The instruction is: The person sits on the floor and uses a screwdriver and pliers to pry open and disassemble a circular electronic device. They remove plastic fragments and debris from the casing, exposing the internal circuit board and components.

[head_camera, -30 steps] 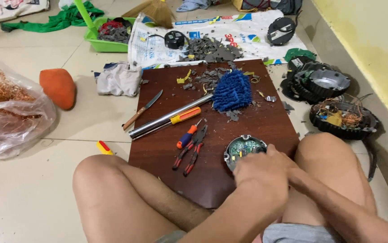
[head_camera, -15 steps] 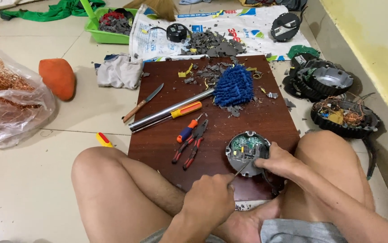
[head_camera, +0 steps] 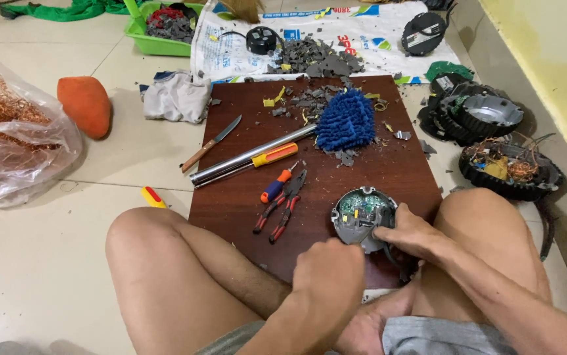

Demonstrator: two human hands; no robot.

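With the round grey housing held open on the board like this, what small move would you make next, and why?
Probably bring the left hand forward to the round grey housing. Its green circuit board lies exposed, the right hand grips its rim to steady it, and the left fist hovers just short of it. Whether that fist holds a tool cannot be told.

A blue mop head (head_camera: pixel 345 120) on a steel tube (head_camera: pixel 252 154) lies across the brown board (head_camera: pixel 402 171), beside a knife (head_camera: pixel 210 142), a screwdriver (head_camera: pixel 275 185) and pliers (head_camera: pixel 282 209). Grey scraps (head_camera: pixel 315 58) litter a printed sheet (head_camera: pixel 369 26). A green tray (head_camera: pixel 160 45), grey rag (head_camera: pixel 177 97), orange lump (head_camera: pixel 85 105) and bag of copper wire (head_camera: pixel 14 135) sit on the tiled floor (head_camera: pixel 34 263).
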